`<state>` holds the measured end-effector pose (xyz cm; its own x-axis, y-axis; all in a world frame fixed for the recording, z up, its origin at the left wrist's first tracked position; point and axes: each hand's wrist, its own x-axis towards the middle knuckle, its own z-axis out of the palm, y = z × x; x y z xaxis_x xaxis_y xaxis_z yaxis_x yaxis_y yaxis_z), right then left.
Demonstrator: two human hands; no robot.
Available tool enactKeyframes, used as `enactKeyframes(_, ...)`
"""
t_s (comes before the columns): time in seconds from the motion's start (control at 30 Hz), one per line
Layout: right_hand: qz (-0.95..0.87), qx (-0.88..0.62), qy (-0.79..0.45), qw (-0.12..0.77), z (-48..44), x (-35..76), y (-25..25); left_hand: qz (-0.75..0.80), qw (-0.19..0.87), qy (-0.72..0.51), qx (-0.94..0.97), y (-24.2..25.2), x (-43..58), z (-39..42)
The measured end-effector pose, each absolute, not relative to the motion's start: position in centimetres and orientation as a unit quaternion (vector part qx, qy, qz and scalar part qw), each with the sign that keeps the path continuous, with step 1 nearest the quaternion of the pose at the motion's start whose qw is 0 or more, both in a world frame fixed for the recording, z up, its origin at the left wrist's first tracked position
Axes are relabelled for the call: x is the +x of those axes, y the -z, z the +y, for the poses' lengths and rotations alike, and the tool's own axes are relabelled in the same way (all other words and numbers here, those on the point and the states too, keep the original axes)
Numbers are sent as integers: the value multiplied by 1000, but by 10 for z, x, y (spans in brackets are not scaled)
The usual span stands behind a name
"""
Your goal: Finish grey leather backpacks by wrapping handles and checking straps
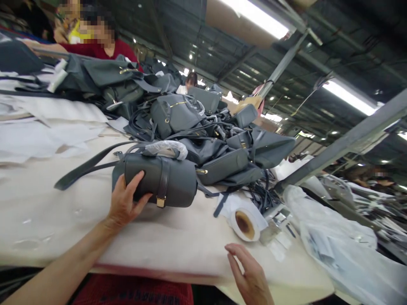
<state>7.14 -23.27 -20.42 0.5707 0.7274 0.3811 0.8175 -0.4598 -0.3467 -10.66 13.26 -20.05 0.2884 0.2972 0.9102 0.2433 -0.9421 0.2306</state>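
A dark grey-green handbag (178,182) with a gold clasp and a plastic-wrapped handle rests on the pale table (152,241). My left hand (125,199) grips its left side, thumb and fingers pressed on the flap. The bag's strap (85,169) trails off to the left across the tabletop. Over the front edge of the table, to the right, is my right hand (246,271), with nothing in it and its thumb and fingers apart. Closest to that hand is a roll of white material (244,224) with a brown core.
A heap of similar bags (181,114) fills the table's far side. White sheets (41,131) lie at left. Clear plastic (333,237) covers things at right, beside a slanting metal post (343,144). A person in a red top (124,53) is across the table.
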Motion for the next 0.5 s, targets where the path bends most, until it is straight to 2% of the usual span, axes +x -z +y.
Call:
enactKeyframes(0.1, -430, -856, 237, 161, -244, 109, 212, 161, 27, -562, 811, 200, -107, 130)
enactKeyframes(0.23, -381, -863, 329, 46, -250, 141, 230, 132, 39, -547, 826, 202, -107, 130)
enactKeyframes(0.37, -372, -867, 330, -34, -255, 162, 244, 135, 35, -550, 824, 205, -108, 129)
enactKeyframes(0.5, -460, -846, 270, -19, -261, 188, 230, 157, 36, -541, 825, 207, -109, 126)
